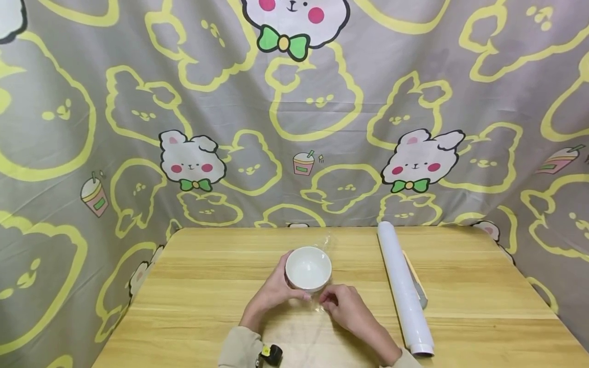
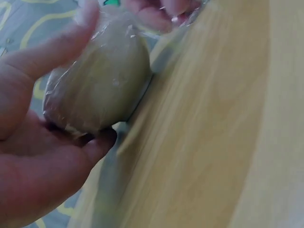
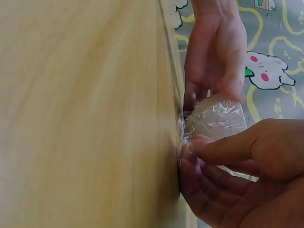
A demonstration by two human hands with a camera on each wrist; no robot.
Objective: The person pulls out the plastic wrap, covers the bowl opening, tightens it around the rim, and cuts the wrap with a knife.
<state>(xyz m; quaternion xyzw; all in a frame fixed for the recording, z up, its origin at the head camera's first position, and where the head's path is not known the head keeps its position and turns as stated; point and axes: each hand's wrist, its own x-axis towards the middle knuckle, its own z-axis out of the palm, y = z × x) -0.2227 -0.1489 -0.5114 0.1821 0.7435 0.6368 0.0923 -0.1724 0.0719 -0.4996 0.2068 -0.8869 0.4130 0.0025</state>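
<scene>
A white bowl (image 1: 308,268) stands on the wooden table with clear plastic wrap (image 2: 107,71) clinging around its outside. My left hand (image 1: 278,286) grips the bowl from its left side, thumb at the near side and fingers around the far side. In the left wrist view that left hand (image 2: 42,156) shows its fingers under the bowl's wall. On the near right side, my right hand (image 1: 345,304) pinches a loose edge of the wrap between thumb and fingers. The right wrist view shows the right hand (image 3: 237,166) holding this crumpled film (image 3: 185,137) close to the tabletop.
A long white roll of plastic wrap (image 1: 405,291) lies on the table (image 1: 198,296) to the right. Beside it, partly hidden, is a grey and orange tool (image 1: 420,286). A patterned curtain (image 1: 294,112) hangs around the back and sides of the table.
</scene>
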